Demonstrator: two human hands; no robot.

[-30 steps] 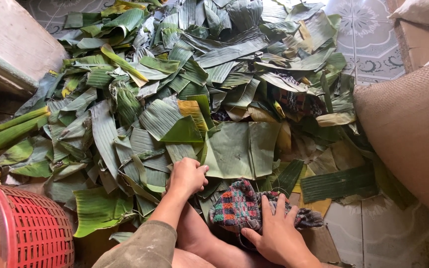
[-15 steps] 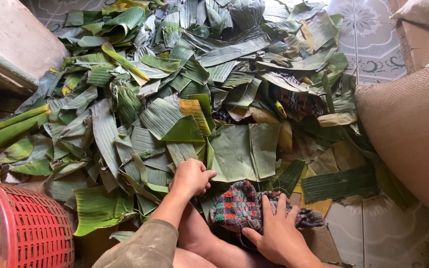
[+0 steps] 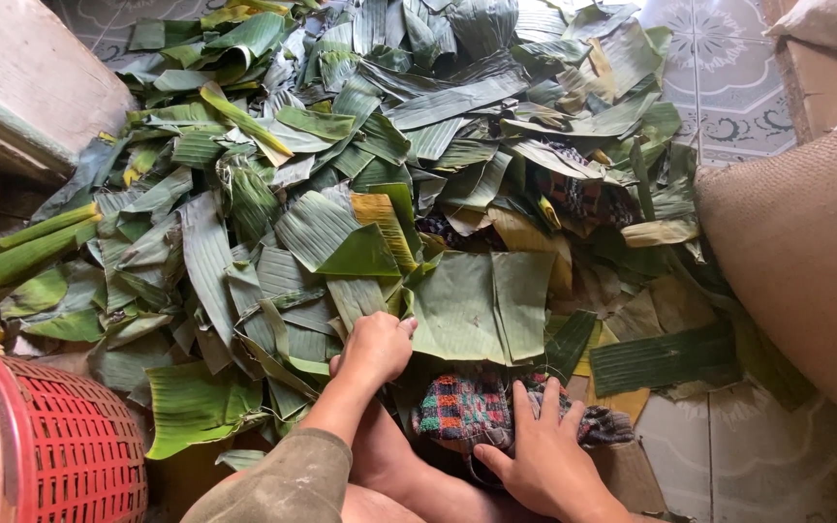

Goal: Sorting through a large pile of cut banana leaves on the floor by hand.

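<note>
1. Since the earlier frames the left hand (image 3: 375,347) has crept a little toward the 1 o'clock side, coming up to the near edge of the big flat leaf piece (image 3: 481,305); the right hand (image 3: 540,455) has barely shifted on the cloth.
2. The left hand is curled nearly into a fist, knuckles up, its fingertips at the leaf's left edge at about 9 o'clock of that leaf. Whether it has pinched the edge I cannot tell; the fingers hide the contact.
3. The right hand lies flat, fingers spread, pressing down on the checked woven cloth (image 3: 467,407) without gripping it.
4. The big leaf piece lies flat at the centre of the view, just beyond the cloth at 12 o'clock from it, on top of the wide heap of cut banana leaves (image 3: 341,174) covering the floor.
5. By my judgement the step in hand is picking one leaf from the heap and bringing it to the cloth.
6. The next move would call for a firm pinch on the leaf's edge and a gentle pull toward 6 o'clock, since such leaves split along the ribs.
7. A red plastic basket (image 3: 60,446) stands at 8 o'clock; a coarse sack (image 3: 806,242) fills the 3 o'clock side.
</note>
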